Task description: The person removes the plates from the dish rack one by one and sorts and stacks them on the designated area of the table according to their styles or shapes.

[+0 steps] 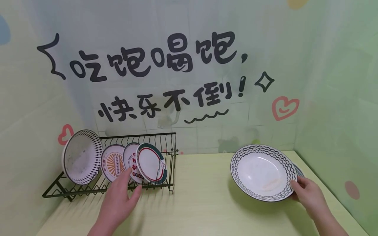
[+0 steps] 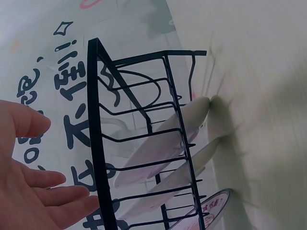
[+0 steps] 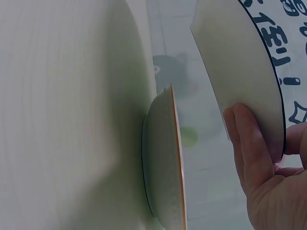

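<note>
My right hand (image 1: 310, 195) grips the right rim of a white plate (image 1: 260, 170) with black wavy lines around its border. The plate is tilted above the table, its inner face towards the head camera. In the right wrist view the fingers (image 3: 247, 139) lie against the plate's underside (image 3: 240, 67). My left hand (image 1: 119, 193) holds nothing, its fingers and thumb spread in front of a black wire dish rack (image 1: 103, 190). Upright in the rack stand a large bowl (image 1: 82, 157) with a black-patterned rim and several small plates, the rightmost a green-and-red-rimmed plate (image 1: 150, 164).
Another dish (image 3: 165, 158) rests on the pale table (image 1: 203, 196) beneath the held plate, mostly hidden in the head view. A printed backdrop (image 1: 200, 137) with large dark lettering closes off the back, and a side panel (image 1: 339, 131) borders the table's right.
</note>
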Demonstrator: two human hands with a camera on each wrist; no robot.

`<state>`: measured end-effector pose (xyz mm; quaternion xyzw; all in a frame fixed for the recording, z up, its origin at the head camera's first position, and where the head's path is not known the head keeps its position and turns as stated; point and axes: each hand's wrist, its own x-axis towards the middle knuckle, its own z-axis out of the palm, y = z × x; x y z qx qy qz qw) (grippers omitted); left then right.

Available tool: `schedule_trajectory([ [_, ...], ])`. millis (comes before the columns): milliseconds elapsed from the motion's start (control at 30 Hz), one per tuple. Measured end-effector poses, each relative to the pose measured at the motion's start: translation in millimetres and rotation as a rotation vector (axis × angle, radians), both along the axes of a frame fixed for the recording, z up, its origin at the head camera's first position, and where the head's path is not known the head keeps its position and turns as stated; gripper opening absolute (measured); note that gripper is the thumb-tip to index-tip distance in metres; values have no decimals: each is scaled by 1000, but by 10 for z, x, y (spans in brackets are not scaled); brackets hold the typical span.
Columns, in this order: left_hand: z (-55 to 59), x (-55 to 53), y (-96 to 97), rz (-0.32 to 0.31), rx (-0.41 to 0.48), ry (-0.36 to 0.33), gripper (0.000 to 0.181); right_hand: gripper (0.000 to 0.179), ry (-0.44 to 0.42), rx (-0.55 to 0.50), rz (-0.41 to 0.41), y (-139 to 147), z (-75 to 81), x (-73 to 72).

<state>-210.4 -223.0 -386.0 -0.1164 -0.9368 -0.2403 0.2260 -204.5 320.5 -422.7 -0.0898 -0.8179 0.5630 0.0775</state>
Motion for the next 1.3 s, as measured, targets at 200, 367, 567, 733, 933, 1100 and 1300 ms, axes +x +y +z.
schedule_trajectory([
  [200,0,-8,-69,10,-10,12,64,51,-24,-16,-10,111,-19,-6],
  [367,-8,-27,-143,16,-15,35,64,55,-65,-18,-22,197,-30,-5],
  [567,-7,-50,-224,23,-21,75,61,56,-91,-51,-30,298,-47,-14],
  [733,2,-70,-291,27,-16,88,61,56,-111,-64,-24,378,-67,-16],
  [933,15,-71,-346,45,-27,87,62,57,-128,-75,-34,432,-93,-20],
  [1100,22,-73,-375,59,-35,76,63,56,-130,-106,-44,464,-121,-21],
  [1300,21,-62,-411,72,-28,53,64,58,-149,-105,-66,513,-160,-21],
])
